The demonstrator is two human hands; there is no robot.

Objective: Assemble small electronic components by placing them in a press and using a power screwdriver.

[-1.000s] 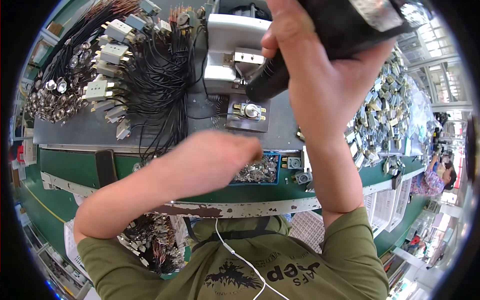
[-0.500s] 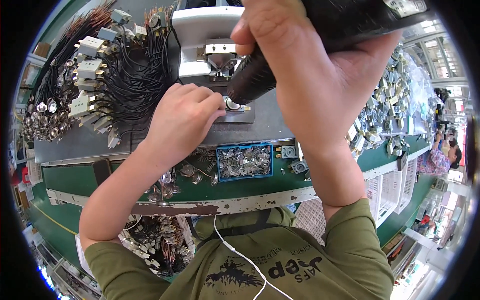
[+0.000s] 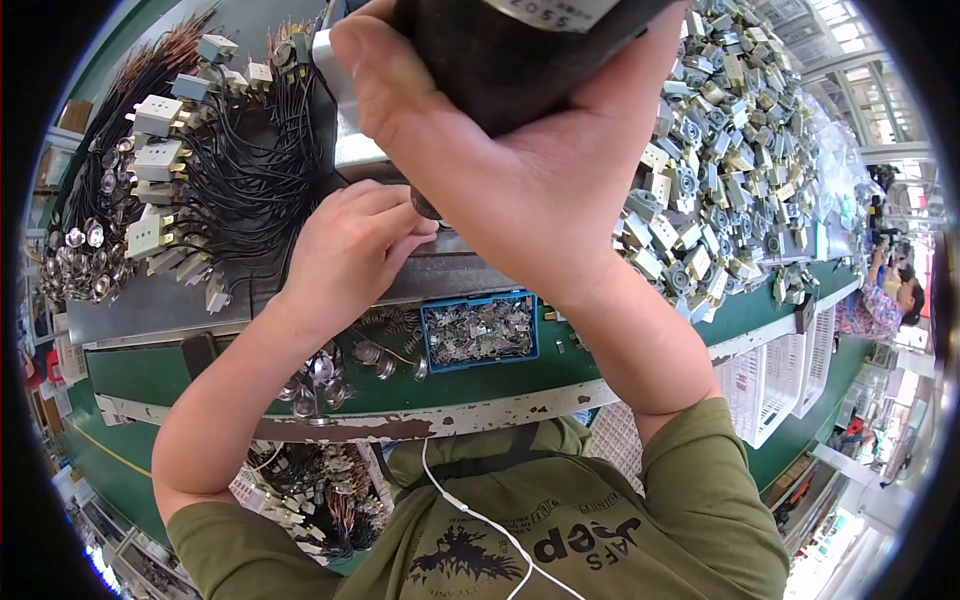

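A: Item one, right hand [image 3: 530, 190]?
B: Grasping; thumb and palm wrapped around a black, cylindrical hand tool with a pale label [image 3: 480, 60]. The other right fingers are mostly hidden behind it.
A: Position of the tool?
B: Within the right grip; its narrow lower end reaches down to just beside the left fingertips.
A: Item two, left hand [image 3: 350, 240]?
B: Fingers bent and bunched close to that lower end. Whether they pinch anything, cannot tell; the spot under them is hidden.
A: Surrounding stock?
B: Left of the left fingers: a bundle of thin black wires [image 3: 250, 170] with white and grey rectangular blocks [image 3: 158, 160]. Nearer the body than the left fingertips: a blue rectangular plastic tray [image 3: 480, 367] of small silvery metal pieces [image 3: 480, 332]. Right of the right hand: a heap of grey and cream blocks [image 3: 730, 170].
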